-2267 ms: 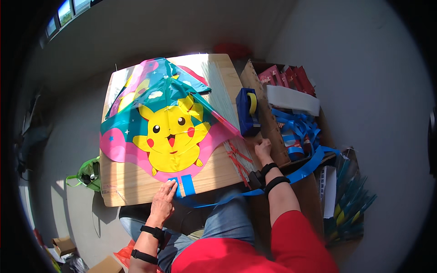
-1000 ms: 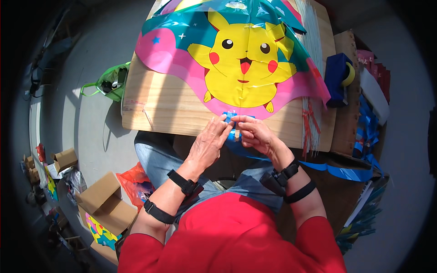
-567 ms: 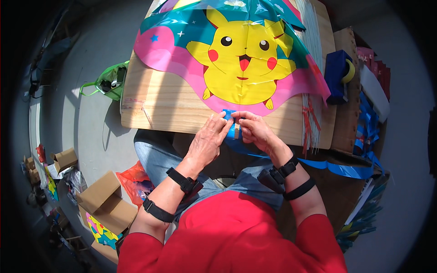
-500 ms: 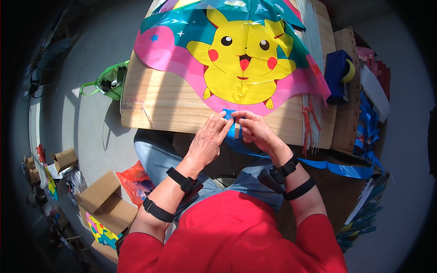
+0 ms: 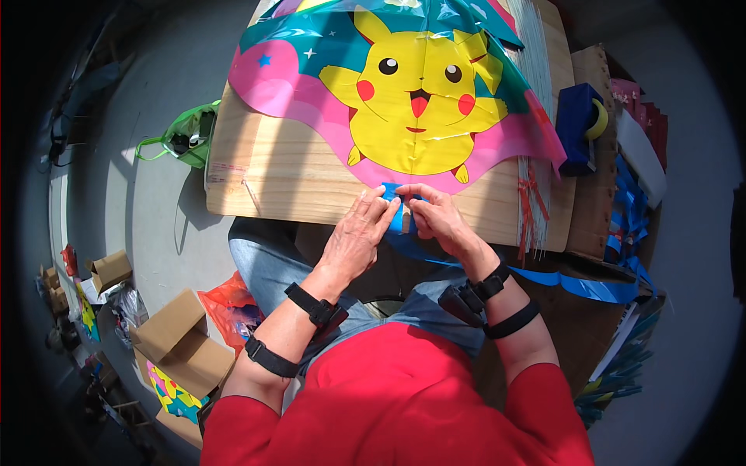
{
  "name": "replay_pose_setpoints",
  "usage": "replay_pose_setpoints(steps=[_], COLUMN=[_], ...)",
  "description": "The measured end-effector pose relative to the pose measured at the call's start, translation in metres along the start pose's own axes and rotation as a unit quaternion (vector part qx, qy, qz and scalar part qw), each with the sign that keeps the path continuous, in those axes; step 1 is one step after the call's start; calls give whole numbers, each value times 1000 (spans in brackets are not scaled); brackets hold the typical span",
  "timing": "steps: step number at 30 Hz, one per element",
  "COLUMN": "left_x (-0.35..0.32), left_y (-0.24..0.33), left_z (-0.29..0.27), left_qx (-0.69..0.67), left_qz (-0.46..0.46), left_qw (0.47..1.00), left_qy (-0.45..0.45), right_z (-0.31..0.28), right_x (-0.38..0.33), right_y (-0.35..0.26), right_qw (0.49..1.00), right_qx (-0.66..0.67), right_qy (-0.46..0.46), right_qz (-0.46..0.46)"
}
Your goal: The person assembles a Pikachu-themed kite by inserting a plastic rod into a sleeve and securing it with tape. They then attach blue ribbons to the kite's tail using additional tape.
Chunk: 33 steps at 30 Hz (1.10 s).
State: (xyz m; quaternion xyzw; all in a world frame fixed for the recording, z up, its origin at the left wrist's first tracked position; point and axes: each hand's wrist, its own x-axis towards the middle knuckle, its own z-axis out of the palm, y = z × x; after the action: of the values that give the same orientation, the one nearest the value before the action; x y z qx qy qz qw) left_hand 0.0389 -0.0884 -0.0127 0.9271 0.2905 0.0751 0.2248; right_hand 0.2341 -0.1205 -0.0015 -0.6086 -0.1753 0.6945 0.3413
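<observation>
A thin, glossy kite-like plastic sheet (image 5: 299,147) in pink, teal and yellow lies on the wooden board (image 5: 272,190). It bears a large cartoon animal. At its lower tip, by the board's near edge, sits a blue plastic strip (image 5: 397,220). The fingers of my left hand (image 5: 353,238) are close together and press on the strip's left side. My right hand (image 5: 444,224) pinches the strip from the right, thumb and index finger bent together. The strip runs on below my right hand. My fingers hide exactly where strip and sheet meet.
On the board's right lie thin white rods (image 5: 532,62) and red ties (image 5: 531,194). Beside it are a blue tape dispenser (image 5: 573,128) and tangled blue strip (image 5: 628,210). A green bag (image 5: 190,136) hangs at the left; an open carton (image 5: 186,342) and red plastic bag (image 5: 233,307) stand below.
My fingers have shifted only slightly on the blue strip, and its upper end shows a little more above them. Both hands stay in nearly the same place.
</observation>
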Motion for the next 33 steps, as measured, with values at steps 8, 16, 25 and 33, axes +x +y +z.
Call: replay_pose_setpoints(steps=[8,16,25,33], left_x=[1,1,1,1], left_y=[-1,-1,1,1], left_z=[1,2,2,2], left_qx=[13,4,5,10], left_qz=[17,16,7,7], left_qw=[1000,1000,1000,1000], left_qy=[7,19,15,10], right_z=[1,1,3,6], right_x=[1,3,5,5], right_y=[2,4,9,13], right_qw=[1000,1000,999,998], right_qx=[-8,-13,25,38], right_qy=[10,17,24,28], right_qz=[-5,-5,-14,-31])
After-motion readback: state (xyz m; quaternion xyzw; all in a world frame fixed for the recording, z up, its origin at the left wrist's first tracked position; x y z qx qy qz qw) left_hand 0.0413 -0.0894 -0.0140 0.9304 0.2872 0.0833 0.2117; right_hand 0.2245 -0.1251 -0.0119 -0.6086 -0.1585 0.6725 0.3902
